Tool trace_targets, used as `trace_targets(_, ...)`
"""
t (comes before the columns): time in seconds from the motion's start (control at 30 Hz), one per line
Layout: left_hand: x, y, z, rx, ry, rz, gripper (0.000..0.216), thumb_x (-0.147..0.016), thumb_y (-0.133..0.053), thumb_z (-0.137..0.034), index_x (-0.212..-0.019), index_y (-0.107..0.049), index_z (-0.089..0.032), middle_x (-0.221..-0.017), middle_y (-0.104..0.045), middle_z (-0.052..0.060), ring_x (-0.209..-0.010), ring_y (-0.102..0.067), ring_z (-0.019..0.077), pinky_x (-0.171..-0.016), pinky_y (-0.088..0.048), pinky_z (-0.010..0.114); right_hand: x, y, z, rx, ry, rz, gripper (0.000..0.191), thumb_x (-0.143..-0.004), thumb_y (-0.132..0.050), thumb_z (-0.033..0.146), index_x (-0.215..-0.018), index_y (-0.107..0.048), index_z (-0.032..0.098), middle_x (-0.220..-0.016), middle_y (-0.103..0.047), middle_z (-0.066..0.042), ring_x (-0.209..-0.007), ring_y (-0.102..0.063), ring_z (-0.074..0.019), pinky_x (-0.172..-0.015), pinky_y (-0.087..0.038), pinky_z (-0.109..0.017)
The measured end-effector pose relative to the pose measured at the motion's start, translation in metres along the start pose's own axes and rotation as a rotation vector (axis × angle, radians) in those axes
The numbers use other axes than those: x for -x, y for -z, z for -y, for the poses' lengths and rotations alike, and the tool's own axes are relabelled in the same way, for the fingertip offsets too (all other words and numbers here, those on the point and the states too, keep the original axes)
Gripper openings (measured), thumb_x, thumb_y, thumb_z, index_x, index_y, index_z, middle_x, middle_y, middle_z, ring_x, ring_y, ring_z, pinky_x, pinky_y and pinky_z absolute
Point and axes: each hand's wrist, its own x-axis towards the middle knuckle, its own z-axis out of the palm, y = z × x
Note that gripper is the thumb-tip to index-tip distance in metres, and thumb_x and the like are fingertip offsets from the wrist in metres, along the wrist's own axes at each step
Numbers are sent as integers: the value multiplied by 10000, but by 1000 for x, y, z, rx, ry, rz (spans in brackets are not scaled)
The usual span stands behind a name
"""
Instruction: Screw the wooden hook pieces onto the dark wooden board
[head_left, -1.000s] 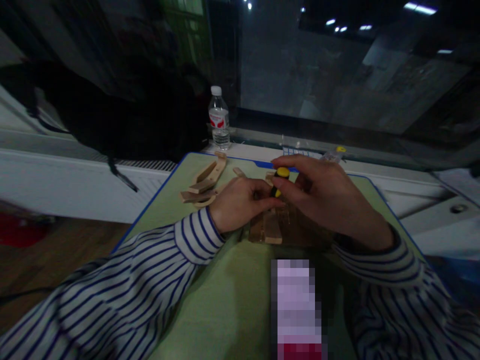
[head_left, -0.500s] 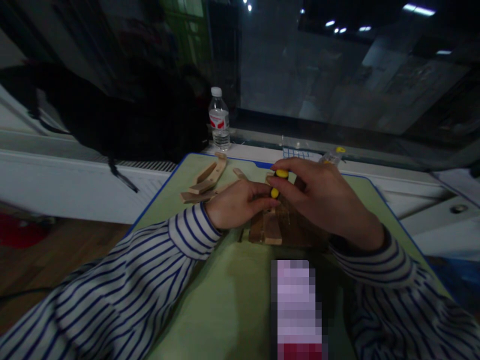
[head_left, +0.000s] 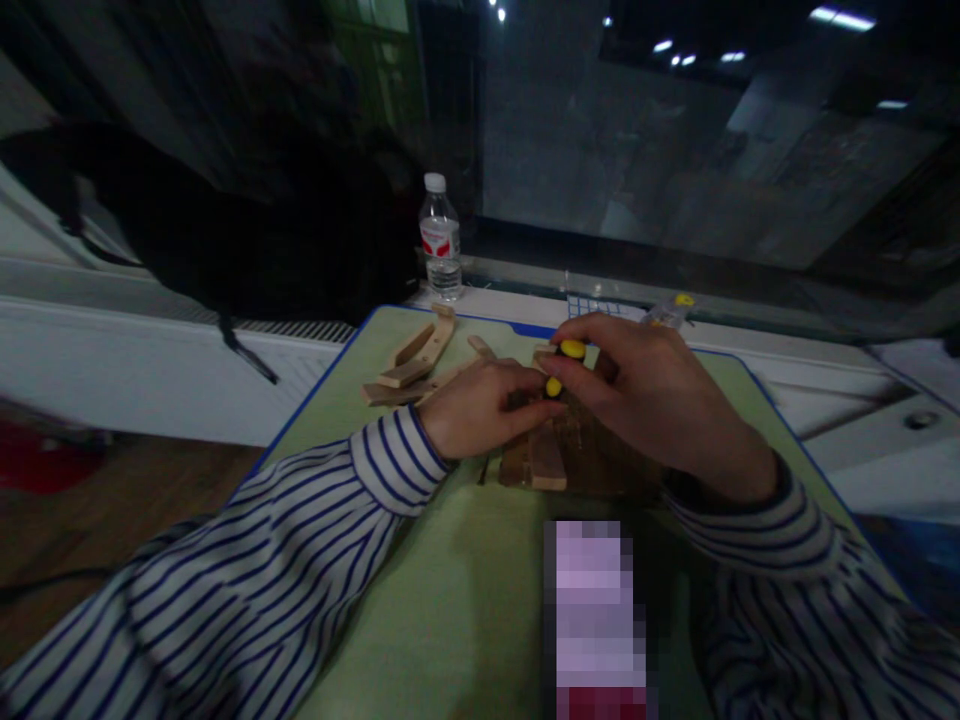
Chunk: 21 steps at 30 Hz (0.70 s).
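My right hand (head_left: 649,395) is closed in a pinch on a small yellow-and-black knob-like piece (head_left: 573,348). Just below it, the thumb and fingers of my left hand (head_left: 487,405) come together at a second small yellow part (head_left: 553,386). I cannot tell whether the two yellow parts belong to one tool. Both hands are over a narrow wooden strip (head_left: 548,458), which lies on a dark brown board (head_left: 600,455); the fingers hide the middle of the strip.
Several loose wooden pieces (head_left: 416,360) lie on the green table (head_left: 427,590) to the left. On the sill are a water bottle (head_left: 442,245) and a clear bag with a yellow part (head_left: 667,312). A black bag (head_left: 247,230) sits back left. A blurred-out phone-like object (head_left: 596,610) is in front.
My right hand has shifted and tilted the upper yellow-and-black piece slightly to the right. My left hand stays close by at the lower yellow part.
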Motion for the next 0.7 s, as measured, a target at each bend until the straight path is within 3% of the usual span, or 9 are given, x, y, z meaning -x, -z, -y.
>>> trace_targets(0.2, 1, 0, -6, -125, -10, -142, 356, -807, -575, -498, -903, -679, -171, -790, -690, 34, -724, -612, 174, -681, -426, 282, -1, 1, 3, -6, 3, -5, 185, -864, -559, 328, -943, -618, 172, -817, -679, -30, -700, -603, -152, -581, -388, -252)
trace_targets(0.5, 1, 2, -4, -92, 16, -76, 309, -832, -560, -448, -807, -679, -165, -722, -670, 17, -673, -595, 149, -650, -407, 260, 4, 5, 2, -76, 76, 34, 341, -881, -512, 254, -1205, -570, 162, -1101, -683, -82, -810, -648, -171, -647, -481, -287)
trace_targets(0.7, 0, 2, 0, -49, 20, -42, 313, -833, -562, -448, -753, -660, -162, -647, -638, -6, -602, -563, 125, -594, -383, 238, 4, 2, -1, -88, 77, 47, 309, -887, -480, 210, -1173, -597, 184, -1098, -692, -66, -854, -660, -178, -700, -499, -300)
